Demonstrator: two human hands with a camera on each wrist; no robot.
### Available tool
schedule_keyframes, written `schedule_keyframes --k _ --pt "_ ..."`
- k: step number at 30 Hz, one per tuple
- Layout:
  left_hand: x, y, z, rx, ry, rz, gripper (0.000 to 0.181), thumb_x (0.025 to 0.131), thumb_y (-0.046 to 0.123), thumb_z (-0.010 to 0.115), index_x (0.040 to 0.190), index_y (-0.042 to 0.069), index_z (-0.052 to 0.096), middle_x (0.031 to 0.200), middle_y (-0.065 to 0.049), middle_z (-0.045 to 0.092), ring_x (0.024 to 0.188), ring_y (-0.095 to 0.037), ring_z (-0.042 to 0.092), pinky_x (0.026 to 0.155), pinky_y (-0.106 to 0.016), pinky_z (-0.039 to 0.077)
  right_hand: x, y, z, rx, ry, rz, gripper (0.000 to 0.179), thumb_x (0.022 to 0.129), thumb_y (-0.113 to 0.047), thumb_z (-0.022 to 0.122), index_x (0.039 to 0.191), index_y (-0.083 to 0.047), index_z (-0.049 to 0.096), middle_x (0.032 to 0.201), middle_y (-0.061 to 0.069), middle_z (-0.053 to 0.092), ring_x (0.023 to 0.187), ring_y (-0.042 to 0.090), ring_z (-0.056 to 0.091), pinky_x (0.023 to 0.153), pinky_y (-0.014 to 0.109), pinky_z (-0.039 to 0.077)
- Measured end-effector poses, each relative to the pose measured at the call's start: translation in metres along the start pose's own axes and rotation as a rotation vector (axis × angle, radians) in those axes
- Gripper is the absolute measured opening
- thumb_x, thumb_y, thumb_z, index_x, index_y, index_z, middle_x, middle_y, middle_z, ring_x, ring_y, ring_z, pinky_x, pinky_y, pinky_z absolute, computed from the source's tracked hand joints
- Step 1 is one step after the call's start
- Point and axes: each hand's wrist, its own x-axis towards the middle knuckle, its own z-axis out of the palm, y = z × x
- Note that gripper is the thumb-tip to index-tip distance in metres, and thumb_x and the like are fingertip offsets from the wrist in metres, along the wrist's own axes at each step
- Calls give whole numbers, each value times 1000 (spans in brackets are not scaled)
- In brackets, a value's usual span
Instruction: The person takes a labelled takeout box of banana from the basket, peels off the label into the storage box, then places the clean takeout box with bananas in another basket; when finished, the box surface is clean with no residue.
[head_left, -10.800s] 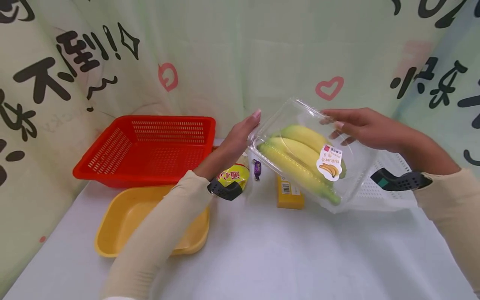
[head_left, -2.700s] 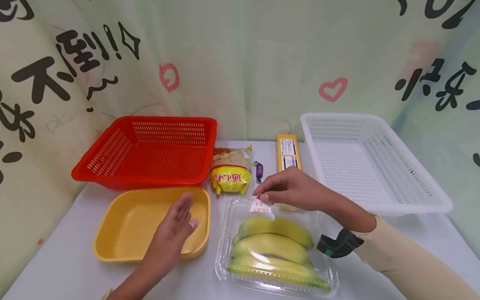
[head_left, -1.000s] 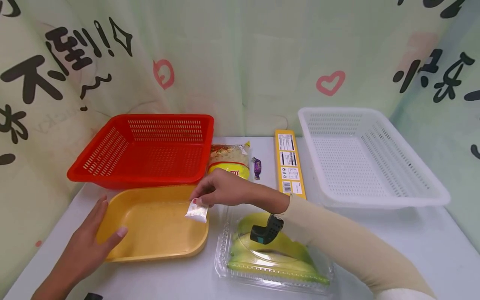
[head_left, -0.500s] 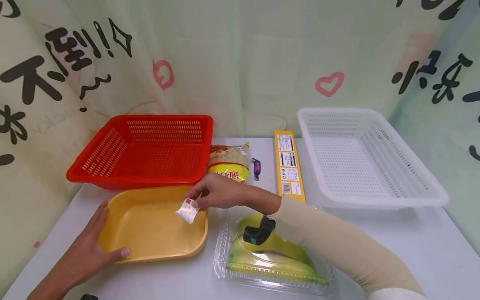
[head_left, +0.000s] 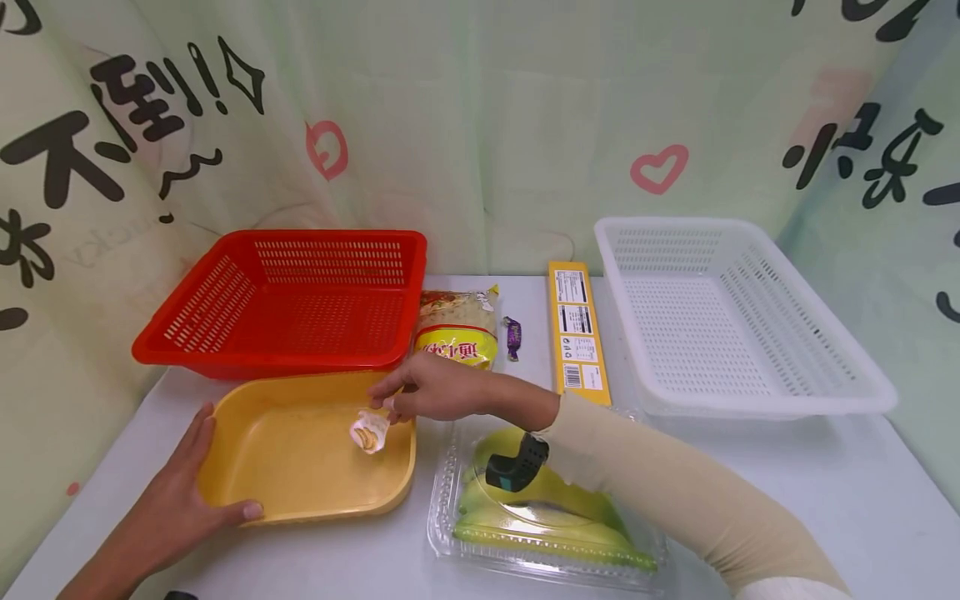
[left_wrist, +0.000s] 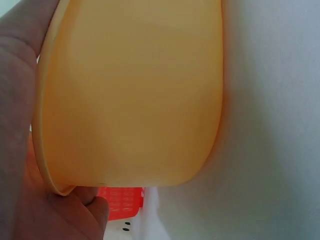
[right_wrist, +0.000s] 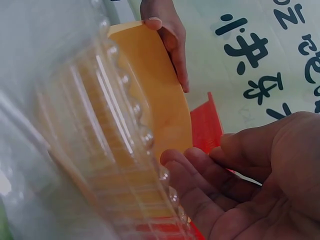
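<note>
In the head view, my right hand [head_left: 435, 387] reaches over the right part of a yellow plastic basin [head_left: 292, 467]. A small white sticker [head_left: 370, 432] with a banana picture hangs at its thumb and index fingertips, above the basin floor. My left hand [head_left: 168, 492] rests against the basin's left end, thumb on the near rim and fingers straight along the outer side. The left wrist view shows that palm against the basin rim [left_wrist: 41, 125]. In the right wrist view, the sticker is hidden. A clear plastic box of bananas [head_left: 540, 533] lies under my right forearm.
Behind the basin stands a red basket [head_left: 277, 362]. Right of it lie a yellow food packet [head_left: 457, 337], a purple wrapped candy [head_left: 513, 337] and a long yellow box [head_left: 577, 333]. A white basket [head_left: 765, 404] is at the back right. A printed curtain [head_left: 540, 150] hangs behind.
Earlier, both hands held the banana box; it now lies on the table. My right hand took the sticker left over the basin, where it has turned and dipped. My left hand came to the basin.
</note>
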Motion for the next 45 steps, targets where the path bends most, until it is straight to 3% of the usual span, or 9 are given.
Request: schedule_keyframes --k 4,16,24,38,45 --pt "1 -1 0 8 4 -3 137 69 60 78 151 5 -17 157 -23 -15 134 -56 15 97 -70 29 0 -1 1 20 -3 24 31 99 -3 52 129 3 60 120 14 66 96 26 68 81 26 55" --pt "0 -3 3 1 26 2 135 70 60 78 151 6 -14 159 -20 -14 133 -55 18 96 -70 31 -3 -2 -4 -9 14 20 32 100 -6 51 131 0 60 115 7 68 96 23 67 81 25 54" --pt "0 -3 4 -7 26 7 134 71 59 78 151 5 -14 159 -21 -13 132 -55 19 97 -70 30 -12 0 -12 6 1 1 33 101 -5 49 132 2 58 122 12 65 99 20 67 84 24 53" --pt "0 -6 0 -10 -25 33 136 71 59 78 150 6 -19 158 -23 -13 130 -54 19 97 -71 30 -51 1 -36 -12 50 -31 35 101 -10 52 134 -2 58 117 10 68 103 26 65 89 32 53" --pt "-2 -3 -4 18 -13 49 136 71 59 78 151 6 -19 158 -24 -14 130 -55 19 95 -71 32 -75 5 -49 -34 119 -73 36 100 -11 54 134 -2 58 118 7 68 102 13 67 90 30 52"
